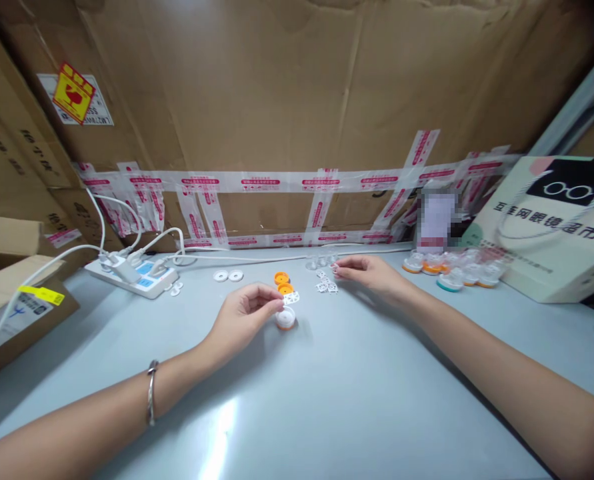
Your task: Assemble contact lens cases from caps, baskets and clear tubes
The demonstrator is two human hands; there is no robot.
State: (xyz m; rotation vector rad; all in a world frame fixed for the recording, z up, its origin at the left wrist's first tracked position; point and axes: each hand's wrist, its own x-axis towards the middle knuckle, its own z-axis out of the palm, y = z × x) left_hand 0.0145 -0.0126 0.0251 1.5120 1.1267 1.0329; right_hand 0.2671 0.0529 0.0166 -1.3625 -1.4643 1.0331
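My left hand (247,308) is curled in a pinch on a small white patterned disc (291,298), held just above a round white-and-orange case (285,318) on the table. Two orange lids (283,283) lie right behind it. My right hand (369,271) reaches to a scatter of small white pieces (325,283), fingers closed in a pinch at their right edge; what it pinches is too small to name. Two white rings (227,275) lie to the left.
A white power strip (135,275) with plugged cables sits at the left. Several round cases (451,271) cluster at the right, beside a printed box (551,227). Cardboard boxes (11,313) stand at the far left. A taped cardboard wall (297,120) closes the back.
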